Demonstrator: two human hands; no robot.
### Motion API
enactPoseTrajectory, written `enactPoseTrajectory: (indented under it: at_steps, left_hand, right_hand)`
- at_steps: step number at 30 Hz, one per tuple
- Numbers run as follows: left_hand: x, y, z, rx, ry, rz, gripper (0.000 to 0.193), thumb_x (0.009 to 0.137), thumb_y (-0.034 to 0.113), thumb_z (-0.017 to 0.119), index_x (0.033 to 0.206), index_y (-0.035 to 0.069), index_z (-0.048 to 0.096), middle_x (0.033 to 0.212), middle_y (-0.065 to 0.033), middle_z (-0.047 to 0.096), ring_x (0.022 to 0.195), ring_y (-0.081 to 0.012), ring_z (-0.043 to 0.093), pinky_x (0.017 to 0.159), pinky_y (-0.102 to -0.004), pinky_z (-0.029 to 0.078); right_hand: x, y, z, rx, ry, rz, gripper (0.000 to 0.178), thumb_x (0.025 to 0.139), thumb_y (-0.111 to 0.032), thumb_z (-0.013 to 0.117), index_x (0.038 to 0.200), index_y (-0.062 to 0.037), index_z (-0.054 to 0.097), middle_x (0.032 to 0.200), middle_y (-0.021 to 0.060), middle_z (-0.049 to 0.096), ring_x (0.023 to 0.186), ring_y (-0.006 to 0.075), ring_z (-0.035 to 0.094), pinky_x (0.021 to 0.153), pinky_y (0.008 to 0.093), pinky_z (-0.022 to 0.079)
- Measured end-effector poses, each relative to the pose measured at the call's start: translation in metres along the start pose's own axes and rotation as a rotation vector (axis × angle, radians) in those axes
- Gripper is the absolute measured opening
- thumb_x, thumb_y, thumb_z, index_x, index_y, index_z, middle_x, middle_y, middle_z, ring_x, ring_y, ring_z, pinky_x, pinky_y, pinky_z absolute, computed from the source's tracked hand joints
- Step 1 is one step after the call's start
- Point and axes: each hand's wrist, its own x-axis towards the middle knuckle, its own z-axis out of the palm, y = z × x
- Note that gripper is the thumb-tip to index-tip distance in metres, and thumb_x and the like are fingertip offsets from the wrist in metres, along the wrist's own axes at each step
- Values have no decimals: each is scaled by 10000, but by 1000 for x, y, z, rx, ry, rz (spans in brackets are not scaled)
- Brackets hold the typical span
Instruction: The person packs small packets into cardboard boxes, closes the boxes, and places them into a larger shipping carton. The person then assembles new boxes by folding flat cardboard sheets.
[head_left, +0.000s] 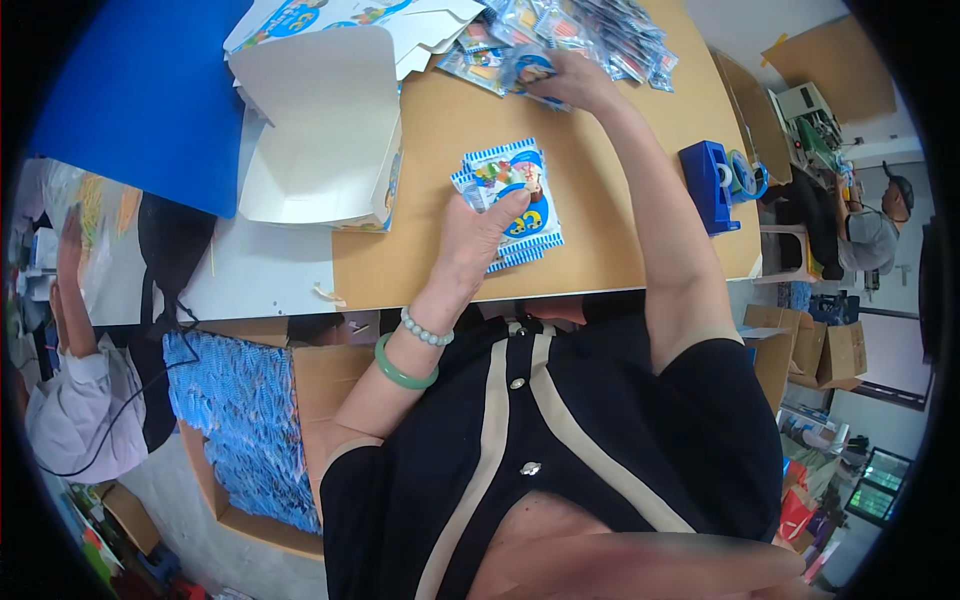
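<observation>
1 head-worn fisheye view looks down, close above the table (600,235) and wearer's torso (620,400).

Pale lettering on a blue oval stands on the top packet (540,215) in the left hand (474,240), at twelve o'clock from the centre. Farther out at twelve, another packet (527,68) at the right hand (580,82) shows a similar blue label, partly covered. At eleven, printed white cardboard (290,20) carries light lettering on blue.
</observation>
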Motion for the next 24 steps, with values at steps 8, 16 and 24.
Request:
enactPoseTrajectory:
  at_steps: [8,16,24]
  left_hand:
    - [3,4,0,11,-49,-32,345,865,142,731,1152,3,597,1038,-74,687,904,-139,674,782,-284,563]
    - [1,5,1,24,-17,-33,348,863,141,732,1154,7,595,1042,-74,687,907,-140,677,790,-290,568]
    - [3,1,4,55,6,-15,367,874,129,709,1190,11,563,1067,-77,676,921,-157,681,777,-301,580]
  right_hand:
    - [-66,49,10,501,38,56,384,721,-152,769,1079,-74,650,823,49,656,837,148,633,761,307,500]
    - [-32,43,-40,526,93,46,387,719,-112,759,1091,-79,658,876,14,680,848,128,622,794,280,482]
    - [23,90,-28,37,217,-130,506,719,-132,765,1194,-72,602,1032,40,686,897,155,642,880,295,466]
